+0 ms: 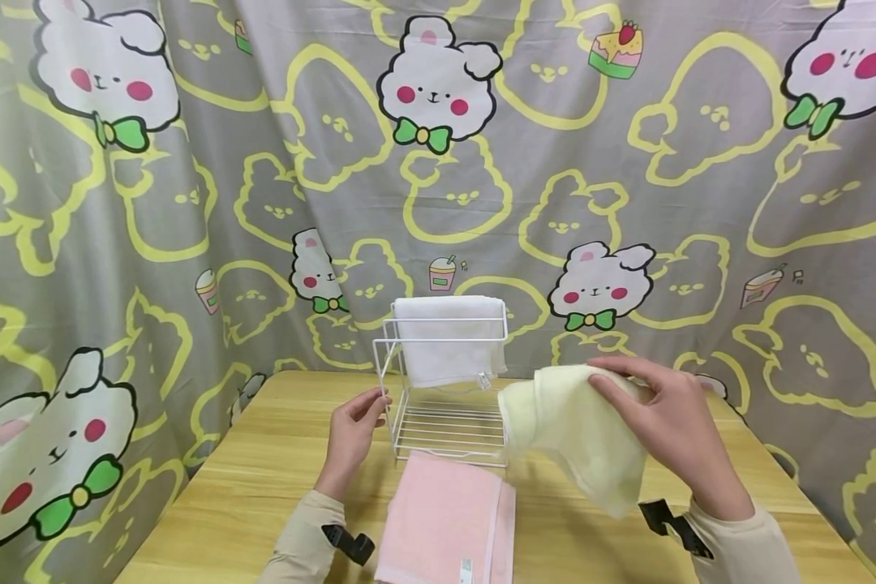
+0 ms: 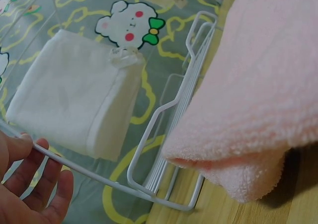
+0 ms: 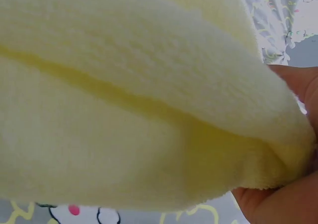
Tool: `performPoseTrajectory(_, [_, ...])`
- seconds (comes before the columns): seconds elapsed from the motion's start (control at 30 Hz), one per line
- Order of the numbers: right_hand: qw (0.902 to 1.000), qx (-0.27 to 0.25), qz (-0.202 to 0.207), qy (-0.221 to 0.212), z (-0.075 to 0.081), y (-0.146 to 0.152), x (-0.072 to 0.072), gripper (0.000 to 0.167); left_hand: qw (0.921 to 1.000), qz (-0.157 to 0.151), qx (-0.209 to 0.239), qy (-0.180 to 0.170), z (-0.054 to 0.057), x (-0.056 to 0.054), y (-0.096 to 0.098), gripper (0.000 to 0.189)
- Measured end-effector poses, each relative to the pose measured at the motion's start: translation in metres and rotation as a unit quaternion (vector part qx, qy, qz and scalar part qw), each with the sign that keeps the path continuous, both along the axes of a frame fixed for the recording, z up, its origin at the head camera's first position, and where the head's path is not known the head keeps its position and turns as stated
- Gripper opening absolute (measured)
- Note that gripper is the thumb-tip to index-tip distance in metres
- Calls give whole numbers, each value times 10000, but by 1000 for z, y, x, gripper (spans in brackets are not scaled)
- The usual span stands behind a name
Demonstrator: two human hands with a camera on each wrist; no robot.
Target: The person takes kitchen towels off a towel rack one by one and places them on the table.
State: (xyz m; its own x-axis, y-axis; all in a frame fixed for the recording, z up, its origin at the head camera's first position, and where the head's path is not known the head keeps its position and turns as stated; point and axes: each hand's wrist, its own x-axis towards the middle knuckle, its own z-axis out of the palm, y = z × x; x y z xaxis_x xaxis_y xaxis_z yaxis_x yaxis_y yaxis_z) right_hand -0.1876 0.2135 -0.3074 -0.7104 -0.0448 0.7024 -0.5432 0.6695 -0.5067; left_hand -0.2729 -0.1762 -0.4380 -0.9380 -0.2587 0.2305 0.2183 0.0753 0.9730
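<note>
A white wire rack (image 1: 448, 430) stands on the table, and a folded white towel (image 1: 445, 361) hangs over its upper bar. My left hand (image 1: 354, 434) holds the rack's left side; in the left wrist view, thumb and fingers pinch one white wire. Off the rack's right side, my right hand (image 1: 675, 422) grips a pale yellow towel (image 1: 584, 430) by its upper edge, and the cloth droops below. The yellow towel fills most of the right wrist view and hides part of that hand. A folded pink towel (image 1: 445, 519) lies in front of the rack, between my forearms.
The wooden table (image 1: 263, 470) extends to both sides of the rack. Close behind it hangs a grey curtain (image 1: 482, 203) with cartoon prints. A black strap (image 1: 346, 543) is around the left wrist, another black strap (image 1: 675, 527) around the right.
</note>
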Motion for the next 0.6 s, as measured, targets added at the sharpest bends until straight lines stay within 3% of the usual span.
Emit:
performPoseTrajectory(0.4, [9992, 303, 248, -124, -29, 9, 1, 16, 10000, 3, -19, 42, -3, -2, 0, 27])
performPoseTrajectory(0.6, [9958, 400, 474, -668, -47, 15, -13, 14, 10000, -15, -23, 22, -1, 0, 0, 26])
